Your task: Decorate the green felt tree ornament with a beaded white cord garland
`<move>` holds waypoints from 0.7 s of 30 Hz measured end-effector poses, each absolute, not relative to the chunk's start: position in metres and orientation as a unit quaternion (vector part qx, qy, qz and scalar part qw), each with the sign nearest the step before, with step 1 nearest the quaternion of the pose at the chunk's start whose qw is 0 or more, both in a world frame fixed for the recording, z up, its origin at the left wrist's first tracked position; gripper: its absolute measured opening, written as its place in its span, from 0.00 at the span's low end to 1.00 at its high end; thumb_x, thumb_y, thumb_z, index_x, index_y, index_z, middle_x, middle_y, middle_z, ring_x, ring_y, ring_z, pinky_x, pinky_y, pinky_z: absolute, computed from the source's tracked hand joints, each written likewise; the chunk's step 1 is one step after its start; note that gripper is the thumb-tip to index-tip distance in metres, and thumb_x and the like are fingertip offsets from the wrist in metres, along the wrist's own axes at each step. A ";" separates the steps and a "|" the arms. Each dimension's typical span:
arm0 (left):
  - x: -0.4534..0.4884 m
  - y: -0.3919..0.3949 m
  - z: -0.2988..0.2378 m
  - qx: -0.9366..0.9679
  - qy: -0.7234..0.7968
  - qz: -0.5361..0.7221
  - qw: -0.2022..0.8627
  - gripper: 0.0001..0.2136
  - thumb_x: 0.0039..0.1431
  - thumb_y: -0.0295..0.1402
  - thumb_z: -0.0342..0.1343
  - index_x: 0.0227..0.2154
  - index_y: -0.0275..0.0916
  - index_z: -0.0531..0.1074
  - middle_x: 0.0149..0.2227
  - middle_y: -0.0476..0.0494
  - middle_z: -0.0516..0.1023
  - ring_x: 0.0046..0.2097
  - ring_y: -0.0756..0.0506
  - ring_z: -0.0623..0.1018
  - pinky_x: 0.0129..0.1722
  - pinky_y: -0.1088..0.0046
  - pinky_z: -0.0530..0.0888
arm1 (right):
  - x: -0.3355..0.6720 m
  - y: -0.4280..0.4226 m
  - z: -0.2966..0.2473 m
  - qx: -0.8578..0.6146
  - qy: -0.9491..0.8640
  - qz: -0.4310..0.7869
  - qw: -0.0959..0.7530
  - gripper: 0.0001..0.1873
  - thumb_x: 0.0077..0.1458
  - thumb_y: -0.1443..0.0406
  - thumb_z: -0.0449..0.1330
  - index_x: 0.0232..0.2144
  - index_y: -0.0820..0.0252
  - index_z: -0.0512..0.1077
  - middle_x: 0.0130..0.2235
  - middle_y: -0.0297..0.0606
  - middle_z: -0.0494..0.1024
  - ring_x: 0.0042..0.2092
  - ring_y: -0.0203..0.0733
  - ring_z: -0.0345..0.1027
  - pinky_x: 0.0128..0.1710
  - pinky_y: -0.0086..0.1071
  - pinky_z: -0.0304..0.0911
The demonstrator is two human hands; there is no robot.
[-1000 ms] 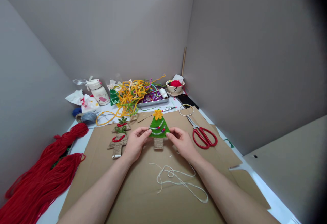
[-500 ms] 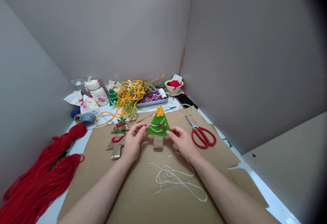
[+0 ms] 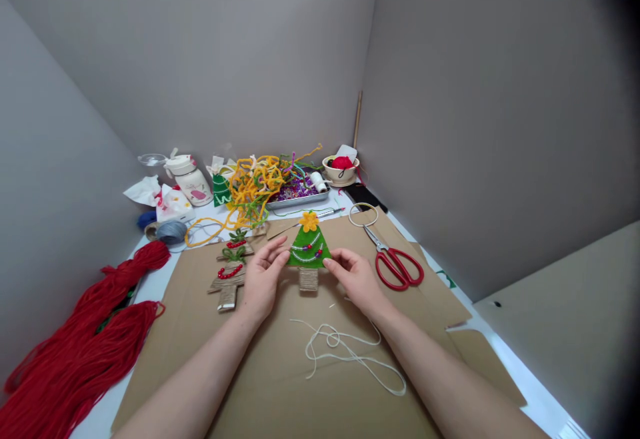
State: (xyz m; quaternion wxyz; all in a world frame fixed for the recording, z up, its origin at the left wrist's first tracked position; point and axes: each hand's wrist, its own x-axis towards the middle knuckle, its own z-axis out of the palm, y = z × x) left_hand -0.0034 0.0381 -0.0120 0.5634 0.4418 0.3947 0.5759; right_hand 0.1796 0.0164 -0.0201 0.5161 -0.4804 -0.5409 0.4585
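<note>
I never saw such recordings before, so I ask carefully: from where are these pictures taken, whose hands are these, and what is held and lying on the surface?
All the pictures come from one camera worn on a person's head, looking forward and down; no machine is there. The two bare arms from the bottom edge are that person's own. The left hand and right hand pinch the lower corners of a green felt tree with a yellow flower on top, over a sheet of cardboard. On it lie a white cord, red scissors and a twine tree. Red yarn lies at the left.
</note>
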 end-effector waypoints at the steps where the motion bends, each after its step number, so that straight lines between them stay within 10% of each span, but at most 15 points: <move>1: -0.003 0.038 -0.012 0.430 0.387 0.572 0.582 0.17 0.50 0.33 0.62 0.45 0.39 0.72 0.40 0.43 0.78 0.41 0.48 0.76 0.44 0.72 0.71 | 0.180 0.016 -0.020 -0.480 -0.541 0.459 0.516 0.12 0.52 0.59 0.58 0.33 0.63 0.72 0.32 0.37 0.74 0.34 0.37 0.65 0.35 0.29 0.60; 21: -0.003 0.035 -0.011 0.376 0.308 0.439 0.755 0.12 0.54 0.31 0.58 0.41 0.35 0.73 0.40 0.39 0.79 0.40 0.45 0.78 0.40 0.70 0.74 | 0.179 0.015 -0.018 -0.460 -0.522 0.473 0.540 0.12 0.51 0.58 0.60 0.33 0.62 0.73 0.34 0.38 0.75 0.36 0.38 0.67 0.37 0.30 0.62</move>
